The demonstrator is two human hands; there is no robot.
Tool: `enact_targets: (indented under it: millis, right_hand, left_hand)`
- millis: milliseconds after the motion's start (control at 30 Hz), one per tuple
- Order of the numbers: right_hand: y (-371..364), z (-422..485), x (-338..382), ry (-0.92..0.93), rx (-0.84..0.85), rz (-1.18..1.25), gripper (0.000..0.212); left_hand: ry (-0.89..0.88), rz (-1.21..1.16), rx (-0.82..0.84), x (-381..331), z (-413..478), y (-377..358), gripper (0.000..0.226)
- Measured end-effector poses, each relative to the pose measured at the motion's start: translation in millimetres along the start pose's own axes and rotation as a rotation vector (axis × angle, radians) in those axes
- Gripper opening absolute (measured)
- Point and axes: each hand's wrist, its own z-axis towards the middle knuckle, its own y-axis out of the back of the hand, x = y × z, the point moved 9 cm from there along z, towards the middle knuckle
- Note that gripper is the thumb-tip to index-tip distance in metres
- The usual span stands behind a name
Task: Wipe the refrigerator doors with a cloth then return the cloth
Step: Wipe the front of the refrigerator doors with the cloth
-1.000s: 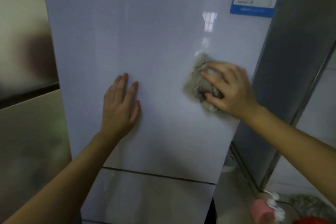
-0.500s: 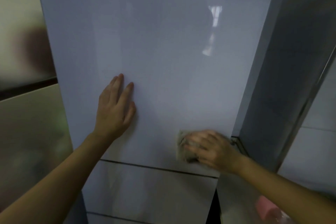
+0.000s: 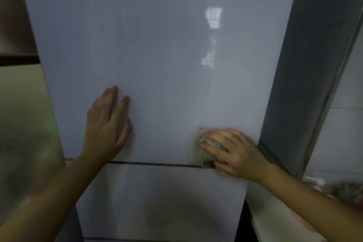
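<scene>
In the head view, the right hand presses the cloth against the upper door, low and right of centre in the frame. Its fingers are spread and bent over the grey wad with the thumb below, so they grip it and push at once. The cloth pokes out leftward past the fingertips, and its lower edge touches the dark seam above the lower door. The left hand lies flat on the same door, left of centre, fingers straight and close together, holding nothing and well apart from the cloth. The right hand alone does the wiping, and the cloth leads it to the left. The door's right edge and the grey side panel are just beside the wrist, so little room is left that way. The wide open stretch is leftward along the seam, up to the braced left hand, and downward onto the lower door, which looks unwiped as far as can be judged. A pale worktop at lower right carries blurred things.
</scene>
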Motion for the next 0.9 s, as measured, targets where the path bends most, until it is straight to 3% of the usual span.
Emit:
enact_targets:
  millis: [100, 233, 533, 633, 800, 900]
  right_hand:
    - [-36, -18, 45, 0.07, 0.049, 0.025, 0.047]
    - [-25, 18, 36, 0.025, -0.037, 0.027, 0.044]
    - [44, 175, -46, -0.319, -0.318, 0.01, 0.056]
    - [19, 176, -11, -0.226, -0.266, 0.016, 0.056]
    - [-62, 123, 93, 0.161, -0.021, 0.043, 0.05]
    - [-84, 99, 122, 0.265, 0.035, 0.054, 0.043]
  left_hand:
    - [0.023, -0.021, 0.014, 6, -31, -9, 0.055]
    - [0.051, -0.02, 0.032, 20, -52, -10, 0.055]
    - [0.158, 0.004, 0.016, 59, -59, 5, 0.052]
    - [0.192, -0.012, -0.008, 67, -80, 3, 0.05]
    - [0.188, 0.007, 0.008, 60, -123, -14, 0.049]
    - [0.183, 0.004, 0.015, 59, -134, -20, 0.049]
